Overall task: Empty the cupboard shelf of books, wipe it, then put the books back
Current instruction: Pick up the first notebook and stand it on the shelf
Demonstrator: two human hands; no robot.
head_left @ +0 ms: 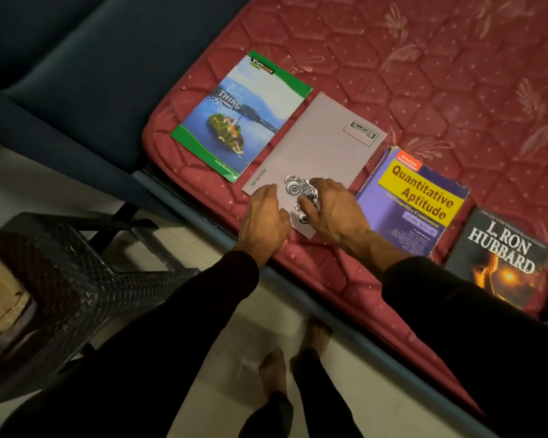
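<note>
Several books lie in a row on a red quilted mattress (424, 74). A grey notebook (320, 143) with a motorcycle picture lies in the middle. My left hand (263, 219) rests on its near left corner and my right hand (332, 210) on its near right edge, fingers spread and curled over the cover. Left of it is a green and blue notebook (238, 115) showing an island. To the right lie a purple "Quantitative Aptitude" book (415, 203) and a black "L. Ron Hubbard" book (503, 260). No cupboard is in view.
A dark woven stool (64, 279) stands on the pale floor at the left. A dark blue cushion (92, 74) lies beside the mattress at the top left. My bare feet (291, 358) stand close to the bed's blue frame edge (345, 330).
</note>
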